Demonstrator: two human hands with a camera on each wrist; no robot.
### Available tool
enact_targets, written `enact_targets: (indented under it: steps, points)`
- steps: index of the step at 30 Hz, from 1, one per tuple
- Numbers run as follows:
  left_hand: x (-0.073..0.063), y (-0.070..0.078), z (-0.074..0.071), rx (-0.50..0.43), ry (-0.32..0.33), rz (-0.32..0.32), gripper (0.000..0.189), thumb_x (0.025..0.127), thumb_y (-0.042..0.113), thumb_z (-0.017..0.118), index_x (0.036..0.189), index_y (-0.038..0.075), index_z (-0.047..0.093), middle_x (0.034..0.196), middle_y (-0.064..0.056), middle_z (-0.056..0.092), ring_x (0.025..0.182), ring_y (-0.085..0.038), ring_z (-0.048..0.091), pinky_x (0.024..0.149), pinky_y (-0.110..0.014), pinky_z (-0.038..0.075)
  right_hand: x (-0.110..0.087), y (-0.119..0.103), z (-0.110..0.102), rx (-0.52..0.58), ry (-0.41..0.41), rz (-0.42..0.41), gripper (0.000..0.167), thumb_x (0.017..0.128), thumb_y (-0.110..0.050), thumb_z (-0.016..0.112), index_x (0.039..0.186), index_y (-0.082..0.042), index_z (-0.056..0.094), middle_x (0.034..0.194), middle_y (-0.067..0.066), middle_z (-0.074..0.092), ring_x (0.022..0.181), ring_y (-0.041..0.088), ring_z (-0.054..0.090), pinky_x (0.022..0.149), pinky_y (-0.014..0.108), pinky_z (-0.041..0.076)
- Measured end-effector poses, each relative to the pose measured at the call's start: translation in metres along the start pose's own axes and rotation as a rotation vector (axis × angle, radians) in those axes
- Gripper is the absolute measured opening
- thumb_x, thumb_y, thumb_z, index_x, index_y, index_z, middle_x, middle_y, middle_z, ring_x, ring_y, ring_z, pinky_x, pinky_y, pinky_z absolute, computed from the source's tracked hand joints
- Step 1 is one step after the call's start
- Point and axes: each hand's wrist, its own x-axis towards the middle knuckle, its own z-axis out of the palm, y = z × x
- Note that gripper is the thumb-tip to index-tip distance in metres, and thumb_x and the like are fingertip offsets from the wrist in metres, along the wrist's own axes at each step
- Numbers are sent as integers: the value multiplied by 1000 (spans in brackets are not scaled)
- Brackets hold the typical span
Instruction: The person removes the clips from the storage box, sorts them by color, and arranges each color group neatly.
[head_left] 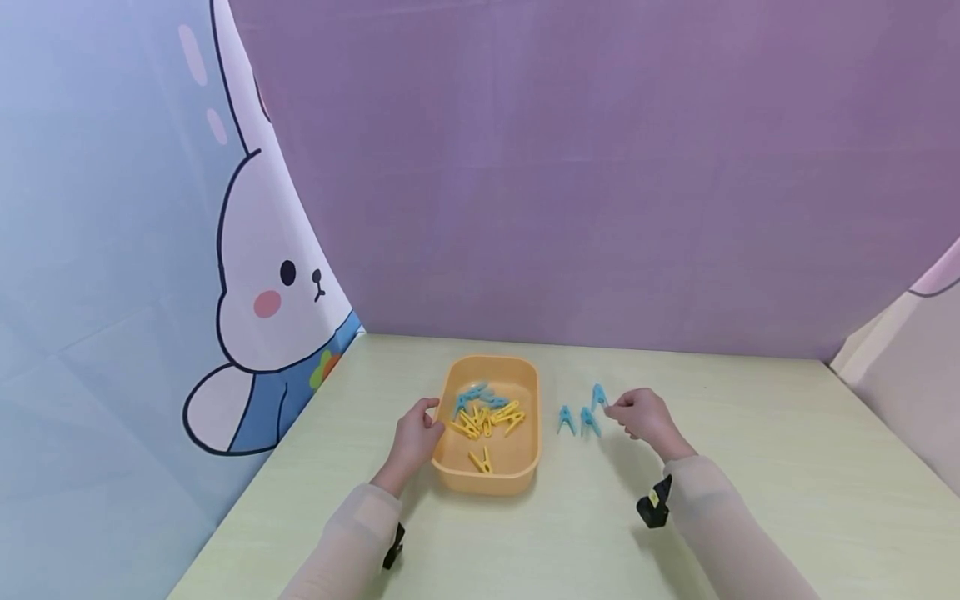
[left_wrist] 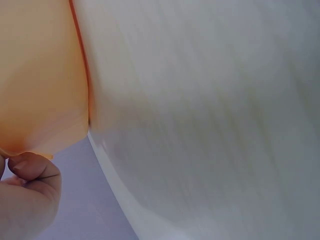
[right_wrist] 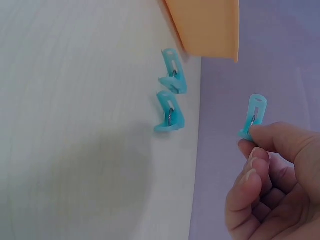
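Observation:
A pale orange plastic basin stands on the table, with yellow clothespins and blue clothespins lying in it. My left hand grips the basin's left rim; in the left wrist view its thumb and a finger pinch the edge. Between thumb and forefinger, my right hand pinches one blue clothespin by an end, to the right of the basin. Two more blue clothespins, a nearer one and a left one, are on the table between the basin and that hand.
The light wooden table extends to both sides and meets a purple backdrop at its far edge. A cartoon rabbit print covers the left cloth. Each wrist carries a small black camera, such as the right one.

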Motion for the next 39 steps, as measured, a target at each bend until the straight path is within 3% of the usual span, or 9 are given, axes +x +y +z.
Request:
enact_targets:
  steps: [7, 39]
  points:
    - [0, 0, 0, 3, -4, -1, 38, 81, -3, 54, 119, -6, 52, 68, -3, 41, 53, -12, 38, 48, -24, 34, 1, 9, -2, 5, -14, 16, 20, 85, -14, 59, 81, 6, 61, 56, 2, 48, 47, 12, 44, 52, 29, 41]
    - [3, -1, 1, 3, -19, -36, 38, 82, -2, 55, 121, -5, 52, 69, -4, 42, 56, -14, 39, 50, -25, 35, 10, 40, 3, -65, -3, 68, 15, 84, -11, 60, 80, 3, 62, 53, 1, 47, 47, 12, 44, 52, 29, 41]
